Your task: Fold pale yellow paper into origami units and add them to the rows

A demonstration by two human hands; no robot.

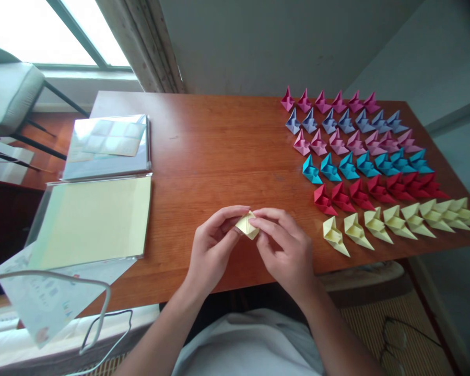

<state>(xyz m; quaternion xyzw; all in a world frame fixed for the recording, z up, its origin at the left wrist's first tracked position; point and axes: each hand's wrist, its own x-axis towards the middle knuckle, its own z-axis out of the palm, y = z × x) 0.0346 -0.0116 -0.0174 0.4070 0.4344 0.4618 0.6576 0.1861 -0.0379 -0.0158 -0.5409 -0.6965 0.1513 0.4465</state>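
Observation:
A small folded piece of pale yellow paper (247, 225) is held between my two hands above the front part of the wooden table. My left hand (214, 245) pinches its left side between thumb and fingers. From the other side, my right hand (284, 245) grips it, with fingertips over its right edge. Part of the paper is hidden behind the fingers. To the right of my right hand stands a row of yellow folded paper pieces (394, 222), each with pointed tips.
Further rows of folded paper, red (360, 195), turquoise (348, 166), pink (337, 141), lilac (329, 121) and magenta (323, 102), fill the table's right side. At left lie a stack of yellow sheets (97, 219), a packet (109, 162) and a white cable (105, 297). The wooden table (203, 151) has a near edge.

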